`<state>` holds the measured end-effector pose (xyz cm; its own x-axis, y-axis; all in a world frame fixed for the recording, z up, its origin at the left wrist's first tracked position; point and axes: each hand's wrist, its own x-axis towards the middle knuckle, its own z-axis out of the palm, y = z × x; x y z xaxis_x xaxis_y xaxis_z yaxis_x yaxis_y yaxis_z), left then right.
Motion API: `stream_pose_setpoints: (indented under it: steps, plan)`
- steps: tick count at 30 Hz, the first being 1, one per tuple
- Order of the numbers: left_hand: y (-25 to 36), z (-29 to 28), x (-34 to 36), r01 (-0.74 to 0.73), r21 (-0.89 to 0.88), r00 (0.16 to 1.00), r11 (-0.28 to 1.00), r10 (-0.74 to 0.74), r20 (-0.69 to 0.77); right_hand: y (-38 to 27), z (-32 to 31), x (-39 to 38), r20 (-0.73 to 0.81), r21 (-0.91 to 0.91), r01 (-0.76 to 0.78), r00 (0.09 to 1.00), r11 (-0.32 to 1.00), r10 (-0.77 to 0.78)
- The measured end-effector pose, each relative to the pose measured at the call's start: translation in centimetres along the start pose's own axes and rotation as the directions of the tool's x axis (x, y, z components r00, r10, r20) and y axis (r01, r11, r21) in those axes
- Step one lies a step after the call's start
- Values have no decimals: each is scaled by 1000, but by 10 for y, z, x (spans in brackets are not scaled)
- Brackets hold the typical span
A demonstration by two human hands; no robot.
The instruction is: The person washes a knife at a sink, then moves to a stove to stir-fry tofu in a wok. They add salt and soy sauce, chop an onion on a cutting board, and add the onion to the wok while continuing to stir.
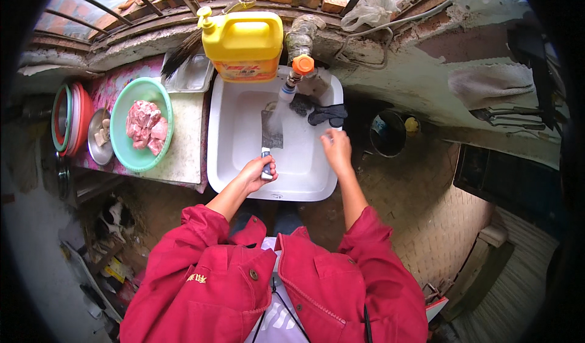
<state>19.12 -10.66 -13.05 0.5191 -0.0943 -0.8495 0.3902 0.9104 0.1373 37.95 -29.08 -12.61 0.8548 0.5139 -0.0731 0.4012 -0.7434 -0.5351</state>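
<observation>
My left hand [256, 172] grips the handle of a cleaver [272, 129], whose broad blade points away from me over the white sink [231, 154]. Water runs from the tap with the orange knob [302, 65] down onto the blade. My right hand [336, 148] hovers over the sink's right side with fingers loosely curled; nothing shows in it. Dark cloths [320, 112] lie at the sink's back right corner, just beyond that hand.
A yellow detergent jug [244, 41] stands behind the sink. On the counter to the left, a green bowl [125, 108] holds raw meat [146, 125], beside a small metal dish [99, 137] and stacked basins [70, 117]. A dark bucket [387, 132] sits on the brick floor at right.
</observation>
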Motion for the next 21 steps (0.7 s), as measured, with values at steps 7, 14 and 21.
stream_pose_setpoints:
  steps: [7, 14, 21]
  plan:
    - [2, 6, -25, -142, 189, 989, 972, 147, -14, 10, -3, 48, -17, -25, -157, 988, 987, 156]
    - [4, 1, -34, -190, 122, 981, 974, 183, 70, -11, 21, 29, 14, 297, -93, 996, 950, 93]
    - [9, -4, -27, -143, -57, 978, 988, 150, 142, -33, -15, 32, -152, 340, 18, 988, 940, 36]
